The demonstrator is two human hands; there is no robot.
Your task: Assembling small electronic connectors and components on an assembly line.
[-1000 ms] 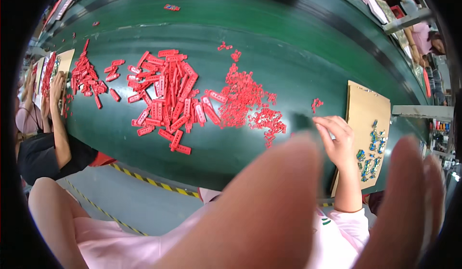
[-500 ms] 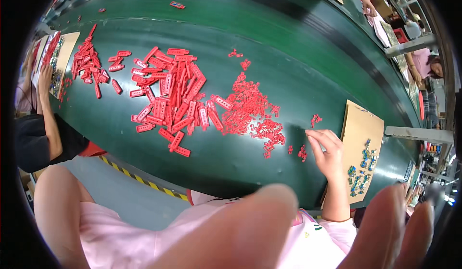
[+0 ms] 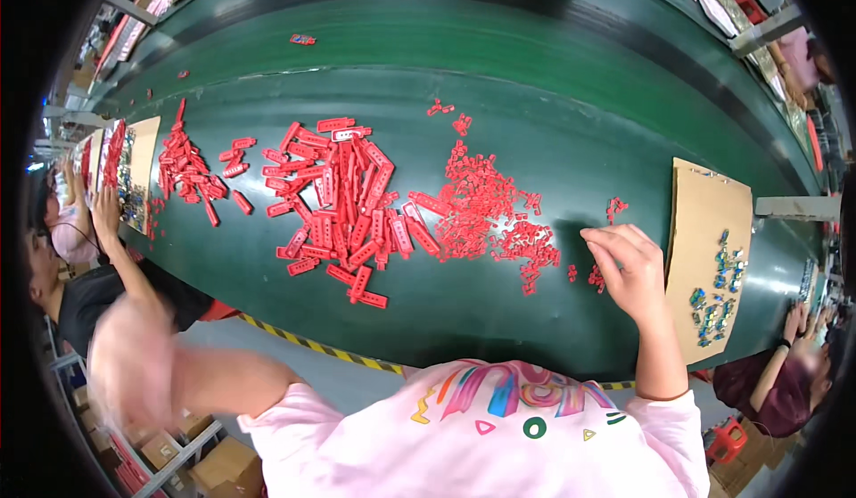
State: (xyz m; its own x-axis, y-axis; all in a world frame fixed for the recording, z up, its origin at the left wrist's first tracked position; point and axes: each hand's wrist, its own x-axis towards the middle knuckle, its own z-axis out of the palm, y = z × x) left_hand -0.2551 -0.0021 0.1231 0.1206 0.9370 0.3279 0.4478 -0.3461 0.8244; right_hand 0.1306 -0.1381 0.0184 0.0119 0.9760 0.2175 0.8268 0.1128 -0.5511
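My right hand [image 3: 631, 273] hovers over the green work surface [image 3: 499, 333], thumb and fingers pinched together; whatever lies between the tips, if anything, is too small to make out. A few tiny red plastic pieces [image 3: 615, 209] lie just beyond it, and more sit close by its fingers. To its left spreads a pile of small red clips [image 3: 477, 199], touching a heap of long red plastic casings [image 3: 343, 190] with holes. My left hand [image 3: 134, 364] is raised off the table at the lower left, smeared by motion, so its fingers cannot be read.
Right of my right hand, a cardboard sheet [image 3: 688, 230] carries small blue-green metallic parts [image 3: 711, 320]. Another red pile [image 3: 185, 168] lies at the left, near a co-worker's arm [image 3: 129, 266]. A green belt [image 3: 392, 43] runs along the far side. Another person [image 3: 776, 378] sits at the right.
My left hand, large and close in front of the camera before, has swung away to the lower left. The whole view has shifted. My right hand keeps its pinch near the same spot.
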